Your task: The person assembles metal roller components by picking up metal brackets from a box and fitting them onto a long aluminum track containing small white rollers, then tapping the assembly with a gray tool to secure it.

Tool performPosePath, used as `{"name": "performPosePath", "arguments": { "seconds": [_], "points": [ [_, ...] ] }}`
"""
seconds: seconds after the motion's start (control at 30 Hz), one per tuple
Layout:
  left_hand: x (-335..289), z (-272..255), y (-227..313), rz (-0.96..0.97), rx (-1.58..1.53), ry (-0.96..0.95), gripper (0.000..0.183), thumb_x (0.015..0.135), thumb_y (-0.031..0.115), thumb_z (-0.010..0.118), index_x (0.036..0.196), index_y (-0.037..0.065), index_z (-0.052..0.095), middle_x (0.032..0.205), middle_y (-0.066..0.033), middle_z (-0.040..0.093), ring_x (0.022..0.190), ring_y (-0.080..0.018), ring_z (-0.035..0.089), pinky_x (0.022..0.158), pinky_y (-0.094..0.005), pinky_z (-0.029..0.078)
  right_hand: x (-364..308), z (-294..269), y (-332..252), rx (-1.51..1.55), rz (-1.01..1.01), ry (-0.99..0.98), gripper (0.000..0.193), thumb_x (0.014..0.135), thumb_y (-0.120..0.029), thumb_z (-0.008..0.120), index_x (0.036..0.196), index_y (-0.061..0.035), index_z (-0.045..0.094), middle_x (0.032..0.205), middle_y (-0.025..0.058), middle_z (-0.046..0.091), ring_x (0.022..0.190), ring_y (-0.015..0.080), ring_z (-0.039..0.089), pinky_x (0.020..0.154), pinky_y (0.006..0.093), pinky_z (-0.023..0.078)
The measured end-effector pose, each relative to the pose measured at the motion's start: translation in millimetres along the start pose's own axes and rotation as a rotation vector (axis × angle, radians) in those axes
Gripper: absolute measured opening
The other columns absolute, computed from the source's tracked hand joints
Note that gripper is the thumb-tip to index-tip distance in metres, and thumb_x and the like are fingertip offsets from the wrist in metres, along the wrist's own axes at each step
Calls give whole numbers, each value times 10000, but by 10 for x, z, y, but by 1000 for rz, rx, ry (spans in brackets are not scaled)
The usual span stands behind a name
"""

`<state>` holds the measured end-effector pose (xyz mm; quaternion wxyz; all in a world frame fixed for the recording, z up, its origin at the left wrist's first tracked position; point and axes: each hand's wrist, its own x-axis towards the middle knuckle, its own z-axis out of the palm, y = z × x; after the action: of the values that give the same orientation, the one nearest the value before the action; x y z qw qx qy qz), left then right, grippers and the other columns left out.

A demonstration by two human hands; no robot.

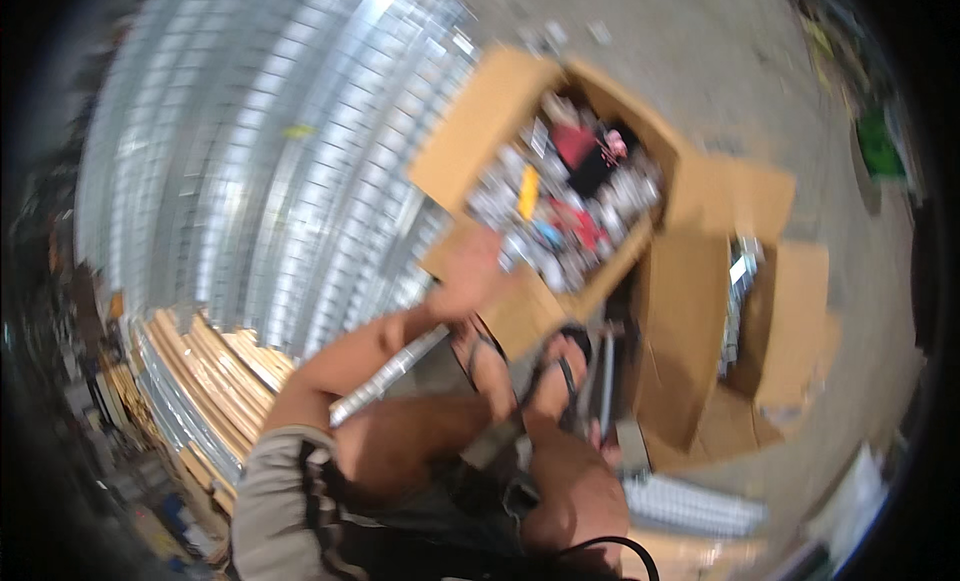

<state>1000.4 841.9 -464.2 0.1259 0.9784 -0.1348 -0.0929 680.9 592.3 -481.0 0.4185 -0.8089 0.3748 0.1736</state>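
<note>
My left hand (472, 273) reaches over the near flap of a large open cardboard box (622, 103). Motion smears its fingers, so whether they hold anything is unclear. Mixed small items fill that box, many in clear wrap, with a yellow piece (528, 192) and red and black pieces among them. By my right knee, a small part of my right hand (604, 447) shows, closed at the lower end of an upright hammer (607, 376) with a metal handle. My knee hides the rest of that hand.
Long slotted metal channels (290, 151) lie stacked at the left, with wrapped tan lengths (205, 376) nearer me. A second open cardboard box (685, 331) with metal parts stands at the right. My sandalled feet (555, 381) rest between boxes and stack. Something green (880, 146) lies far right.
</note>
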Motion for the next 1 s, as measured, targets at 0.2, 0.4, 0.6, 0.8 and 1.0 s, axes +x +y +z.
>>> {"name": "performPosePath", "arguments": {
  "seconds": [0.2,0.4,0.6,0.8,1.0],
  "points": [
    [-173,476,-88,53,-146,-135,703,753,398,767,1250,-16,493,1146,-216,603,1045,-385,632,849,-475,546,183,175,-288,5,-266,77,274,939,-251,638,921,18,589,749,165,584,684,256,544,641,403,447],
    [-531,391,-327,48,-155,-165,631,770,373,750,1200,-36,540,1138,-227,606,1052,-385,630,864,-468,544,97,245,-494,10,-502,84,225,918,-188,629,933,32,578,804,200,574,737,307,561,681,427,455],
    [-522,340,-206,7,-178,-71,651,757,402,775,1169,-43,538,1109,-218,614,1027,-383,637,831,-456,556,364,-1,-741,87,-889,133,183,898,-124,619,946,45,567,859,235,565,790,359,578,721,450,464],
    [-437,370,-5,-156,-247,-45,651,783,455,747,1167,-20,521,1095,-227,605,1005,-386,643,812,-468,555,1325,-1,-2031,-293,-779,56,393,893,-166,629,1222,35,553,1194,300,548,1104,489,538,951,522,432],
    [-184,89,-59,-224,-230,-117,662,816,534,679,1144,-17,519,1077,-218,608,979,-397,635,798,-504,533,2106,385,-2623,-589,-724,-50,561,843,-244,690,1362,-111,521,1306,228,550,1147,431,588,944,513,502]
  ]
}}
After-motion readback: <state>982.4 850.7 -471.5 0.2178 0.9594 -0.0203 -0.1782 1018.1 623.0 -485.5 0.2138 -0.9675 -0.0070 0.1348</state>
